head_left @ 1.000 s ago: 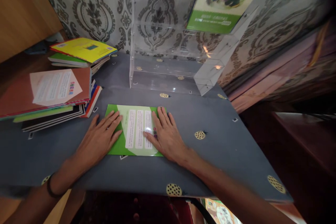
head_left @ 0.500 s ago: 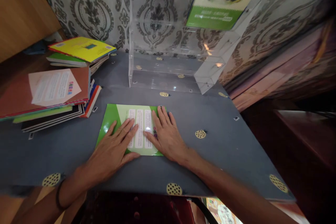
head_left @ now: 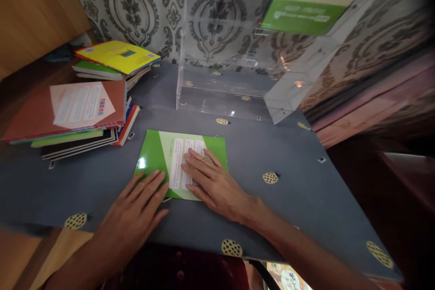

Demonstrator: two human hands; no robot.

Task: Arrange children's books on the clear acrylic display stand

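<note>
A thin green book (head_left: 152, 149) with pale text panels lies flat on the table in front of me. My right hand (head_left: 212, 181) rests on its right half, fingers stretched out and pointing up-left over the panels. Near the lower left corner of the book is my left hand (head_left: 139, 206), its fingers extended and their tips over that edge. Neither hand grips anything. Part of the printed text is hidden under my right fingers.
A clear acrylic rack (head_left: 224, 104) stands at the back, with a green-bottomed picture book (head_left: 299, 18) on its upper tier. Two piles of books are at the left, one topped by a yellow book (head_left: 118, 56), the other by a brown book (head_left: 34, 111). Patterned cloth covers the table (head_left: 292, 217).
My left hand has slid down and left, off the middle of the green book. My right hand has turned leftward across its panels. The whole view has shifted slightly.
</note>
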